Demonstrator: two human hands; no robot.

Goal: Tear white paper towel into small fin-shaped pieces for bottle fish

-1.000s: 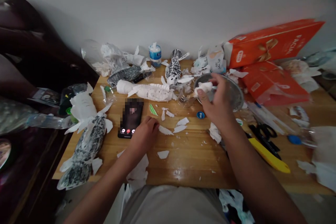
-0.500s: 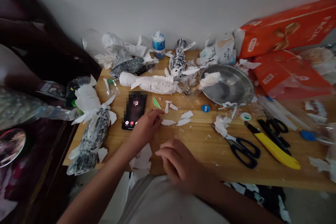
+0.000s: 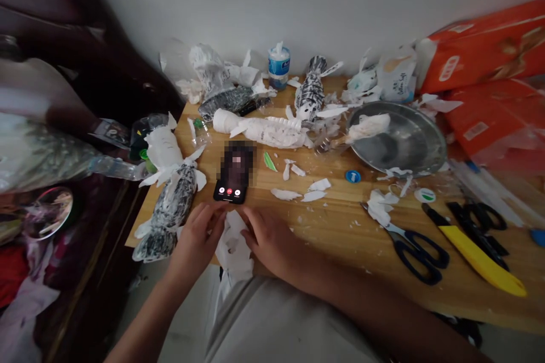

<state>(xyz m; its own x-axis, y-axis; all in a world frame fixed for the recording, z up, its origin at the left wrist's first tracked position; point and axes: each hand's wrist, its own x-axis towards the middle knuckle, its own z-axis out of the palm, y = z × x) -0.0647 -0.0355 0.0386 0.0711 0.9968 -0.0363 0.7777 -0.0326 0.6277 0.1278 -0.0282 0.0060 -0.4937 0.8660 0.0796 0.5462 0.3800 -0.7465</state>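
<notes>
My left hand (image 3: 198, 232) and my right hand (image 3: 272, 238) are side by side at the table's front edge, just below a black phone (image 3: 230, 193). The phone lies face up with call buttons lit; the rest of its screen is blurred out. Each hand has its fingers loosely bent and the thumb apart, with nothing visible in the grasp. My fingertips are close to the phone's lower edge; whether they touch it I cannot tell. Between the hands lies a torn piece of white paper (image 3: 234, 247). Left of them rests a black-and-white painted, fish-like paper form (image 3: 172, 201).
A white paper-wrapped form (image 3: 268, 130) lies behind the phone, near another painted form (image 3: 310, 93). To the right are a metal basin (image 3: 395, 153), scissors (image 3: 419, 252) and a yellow-handled knife (image 3: 481, 258). Paper scraps (image 3: 315, 190) and a blue cap (image 3: 352, 176) lie mid-table.
My left hand has moved back and left, from beside the phone to below its lower edge. My right hand has shifted slightly left. The view has turned left.
</notes>
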